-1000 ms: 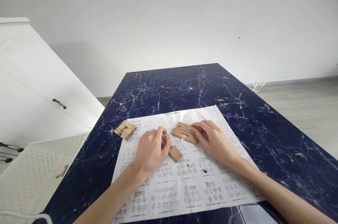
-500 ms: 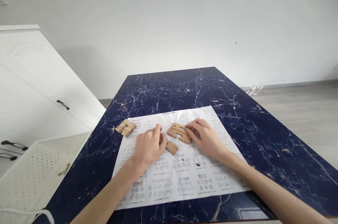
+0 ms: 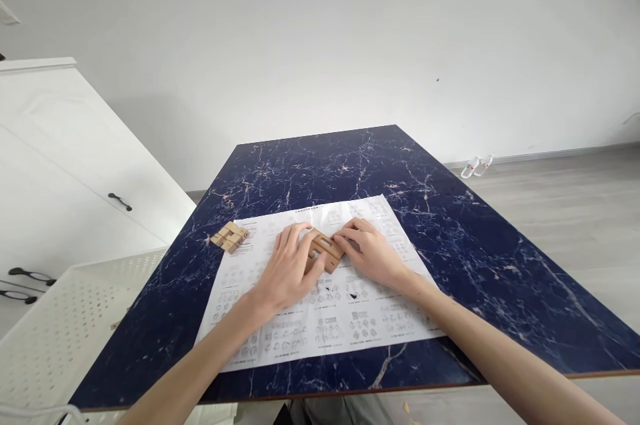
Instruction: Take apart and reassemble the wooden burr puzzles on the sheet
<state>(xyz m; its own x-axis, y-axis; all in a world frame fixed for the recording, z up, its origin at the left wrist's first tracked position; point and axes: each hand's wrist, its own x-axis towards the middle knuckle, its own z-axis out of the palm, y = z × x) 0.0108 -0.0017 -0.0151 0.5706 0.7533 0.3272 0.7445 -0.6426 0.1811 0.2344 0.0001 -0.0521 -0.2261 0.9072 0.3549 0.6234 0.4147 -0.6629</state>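
Note:
Flat, notched wooden puzzle pieces (image 3: pixel 332 262) lie side by side on a printed instruction sheet (image 3: pixel 340 341). My left hand (image 3: pixel 287 266) closes over their left end, fingers along the far side and thumb at the near side, hiding much of them. At the right end, my right hand (image 3: pixel 370 253) grips them between bent fingers and thumb. A slot and a cut-out notch show between the hands. Left of the sheet's upper corner sits another small group of wooden puzzle pieces (image 3: pixel 230 237), fitted together with a gap in the middle.
The sheet lies on a dark blue marbled table (image 3: pixel 320 171). At the lower left stands a white perforated basket (image 3: pixel 55 331) with a bit of wood (image 3: pixel 116 325) at its edge. A white cabinet (image 3: pixel 65 145) rises behind it. Clear bottles (image 3: pixel 477 165) are by the wall.
My left hand has moved up onto the pieces that my right hand holds. The separate piece it held no longer shows apart. The head view has shifted slightly.

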